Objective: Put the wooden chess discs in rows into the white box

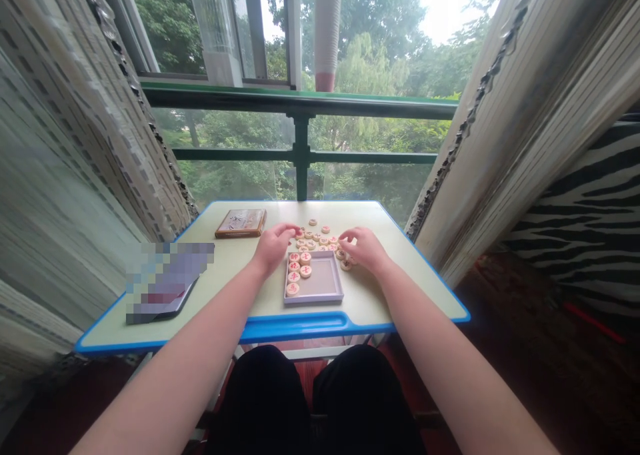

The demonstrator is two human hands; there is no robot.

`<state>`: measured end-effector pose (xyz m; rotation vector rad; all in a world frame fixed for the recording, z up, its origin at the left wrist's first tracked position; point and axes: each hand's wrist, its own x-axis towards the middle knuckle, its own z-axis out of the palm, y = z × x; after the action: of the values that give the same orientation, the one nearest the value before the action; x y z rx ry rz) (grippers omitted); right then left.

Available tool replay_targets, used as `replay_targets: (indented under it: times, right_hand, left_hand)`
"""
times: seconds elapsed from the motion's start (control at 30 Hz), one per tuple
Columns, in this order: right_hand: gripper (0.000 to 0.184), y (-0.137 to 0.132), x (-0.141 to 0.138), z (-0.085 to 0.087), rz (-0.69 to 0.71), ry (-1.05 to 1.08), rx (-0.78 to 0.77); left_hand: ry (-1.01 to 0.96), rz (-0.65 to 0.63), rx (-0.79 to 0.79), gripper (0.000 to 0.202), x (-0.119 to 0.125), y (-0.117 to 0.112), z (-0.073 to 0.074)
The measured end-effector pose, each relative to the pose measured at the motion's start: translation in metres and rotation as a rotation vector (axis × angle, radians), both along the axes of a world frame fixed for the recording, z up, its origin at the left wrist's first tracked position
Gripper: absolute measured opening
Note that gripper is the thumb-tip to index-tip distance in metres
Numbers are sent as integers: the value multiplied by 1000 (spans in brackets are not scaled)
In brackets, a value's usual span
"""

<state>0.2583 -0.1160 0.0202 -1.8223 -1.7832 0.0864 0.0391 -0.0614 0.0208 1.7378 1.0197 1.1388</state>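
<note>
Round Chinese chess pieces (310, 245) with red and dark characters lie in a loose pile behind a shallow pale box tray (341, 288). Inside the tray, several red-marked pieces (294, 277) stand along its left side, some in a second column. My left hand (273, 247) is at the pile's left edge, its fingers stretched toward the pieces and thumb slightly apart. At the right edge is my right hand (366, 247), with bent, parted fingers close over pieces. No piece shows clearly held in either hand; whether the fingertips touch any is hard to tell.
A brown flat box (241, 223) lies at the table's back left. Nearer on the left is a phone-like device (173, 285), partly blurred out. The small table (415, 285) has a blue rim and front groove. Behind it are a green railing (300, 131) and curtains (480, 128).
</note>
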Motion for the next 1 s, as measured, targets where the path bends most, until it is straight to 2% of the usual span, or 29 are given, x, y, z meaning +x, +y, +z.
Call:
replay_targets:
  times: [0.1, 0.2, 0.3, 0.63, 0.87, 1.0]
  right_hand:
    - [19, -1, 0, 0, 0, 23, 27]
    - [19, -2, 0, -1, -2, 27, 42]
    - [20, -2, 0, -1, 2, 33, 37]
    - [19, 10, -2, -8, -19, 35, 20]
    - [20, 15, 1, -3, -68, 98, 24]
    - [22, 28, 8, 2, -19, 118, -42]
  left_hand:
    - [-44, -21, -55, 27, 0, 6, 18]
    - [3, -81, -15, 27, 0, 15, 35]
    - [77, -96, 42, 26, 2, 26, 42]
    - [315, -204, -55, 26, 33, 51, 23]
    - [475, -201, 12, 26, 50, 57, 23]
    - [499, -194, 109, 25, 54, 60, 16]
